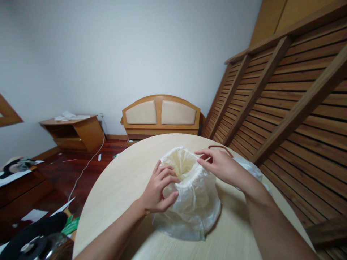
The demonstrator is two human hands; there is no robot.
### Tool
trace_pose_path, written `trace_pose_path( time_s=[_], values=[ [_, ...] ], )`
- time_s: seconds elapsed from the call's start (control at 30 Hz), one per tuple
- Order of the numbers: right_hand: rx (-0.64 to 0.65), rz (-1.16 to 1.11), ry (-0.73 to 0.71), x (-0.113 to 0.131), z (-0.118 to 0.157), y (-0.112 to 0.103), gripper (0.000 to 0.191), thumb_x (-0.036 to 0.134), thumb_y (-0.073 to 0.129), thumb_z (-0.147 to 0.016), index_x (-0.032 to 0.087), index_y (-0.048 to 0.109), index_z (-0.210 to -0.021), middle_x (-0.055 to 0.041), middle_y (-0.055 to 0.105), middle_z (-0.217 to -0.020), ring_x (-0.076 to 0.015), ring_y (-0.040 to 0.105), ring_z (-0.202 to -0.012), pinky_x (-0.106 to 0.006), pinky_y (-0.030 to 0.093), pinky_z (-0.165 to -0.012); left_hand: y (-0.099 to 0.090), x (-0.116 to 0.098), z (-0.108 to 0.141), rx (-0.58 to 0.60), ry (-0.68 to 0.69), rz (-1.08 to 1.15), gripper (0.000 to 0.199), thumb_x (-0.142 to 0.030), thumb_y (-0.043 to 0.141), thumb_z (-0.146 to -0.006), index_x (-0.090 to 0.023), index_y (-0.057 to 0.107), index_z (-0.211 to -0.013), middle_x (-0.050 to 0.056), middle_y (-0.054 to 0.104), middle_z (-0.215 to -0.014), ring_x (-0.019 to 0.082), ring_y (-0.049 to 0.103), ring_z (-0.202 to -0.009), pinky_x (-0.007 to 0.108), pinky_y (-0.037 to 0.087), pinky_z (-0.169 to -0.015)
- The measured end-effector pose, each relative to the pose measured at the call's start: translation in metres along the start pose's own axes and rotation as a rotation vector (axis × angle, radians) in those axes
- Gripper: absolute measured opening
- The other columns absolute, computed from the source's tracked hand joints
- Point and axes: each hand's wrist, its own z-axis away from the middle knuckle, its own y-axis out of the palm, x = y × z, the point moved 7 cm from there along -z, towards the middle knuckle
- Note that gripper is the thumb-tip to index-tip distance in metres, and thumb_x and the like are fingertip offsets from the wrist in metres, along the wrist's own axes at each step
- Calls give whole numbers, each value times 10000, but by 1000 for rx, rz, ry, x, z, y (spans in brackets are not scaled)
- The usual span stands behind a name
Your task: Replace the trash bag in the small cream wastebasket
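Observation:
A thin white cloth-like bag (192,206) with a gathered mouth stands on the round, pale wooden table (116,187). Its mouth gapes upward and shows a pale yellow inside. At the left of the rim, my left hand (162,187) has its fingers curved and spread, touching the edge, with the thumb apart on the near side. My right hand (217,162) holds the right side of the rim between thumb and fingers. Behind my right wrist lies a crumpled translucent plastic bag (248,167), partly hidden. Beside it a thin brown loop (221,146) shows.
Wooden slatted panels (284,108) lean along the right side. A padded headboard (162,112) stands against the far wall. At left are a wooden cabinet (78,133) with papers, a white cable (86,166) on the floor, and a pot-like glass-lidded object (54,245).

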Motion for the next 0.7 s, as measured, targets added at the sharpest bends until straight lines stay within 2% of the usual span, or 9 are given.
trace_pose_path(
  time_s=[0.13, 0.23, 0.33, 0.47, 0.7],
  values=[
    [-18, 3, 84, 1, -1, 3, 323, 260, 618, -866, 163, 757, -1141, -99, 789, -936, -211, 728, -744, -305, 569, -692, -3, -8, -1, -71, -58, 41, 385, -390, 535, -938, -234, 571, -1288, 94, 659, -1251, 280, 533, -1285, 562, 132, -1228],
    [-13, 10, 101, 2, -2, 6, 334, 265, 620, -856, 163, 753, -1146, -88, 788, -915, -198, 717, -703, -290, 551, -663, 3, -20, -2, -88, -72, -16, 486, -336, 601, -936, -246, 494, -1401, 100, 644, -1324, 265, 550, -1279, 529, 185, -1217],
    [-8, 26, 107, 2, -1, 7, 335, 265, 616, -857, 169, 749, -1149, -79, 787, -917, -189, 710, -688, -280, 534, -647, 11, -26, -3, -73, -80, -47, 380, -234, 625, -931, -255, 563, -1306, 66, 708, -1201, 241, 596, -1204, 502, 247, -1191],
    [-5, 28, 109, 0, -1, 7, 320, 260, 608, -867, 169, 747, -1141, -81, 784, -917, -184, 704, -684, -270, 520, -626, 10, -23, -2, -130, -85, -21, 231, -171, 635, -916, -234, 609, -1136, 38, 739, -1023, 222, 632, -1103, 483, 309, -1156],
    [13, -1, 158, -5, -2, 8, 299, 231, 603, -879, 148, 736, -1133, -102, 778, -964, -176, 701, -687, -263, 514, -620, 0, -17, -2, -152, -16, 35, 199, -151, 603, -879, -221, 596, -1064, 48, 726, -965, 223, 651, -1049, 447, 388, -1093]
  ],
)
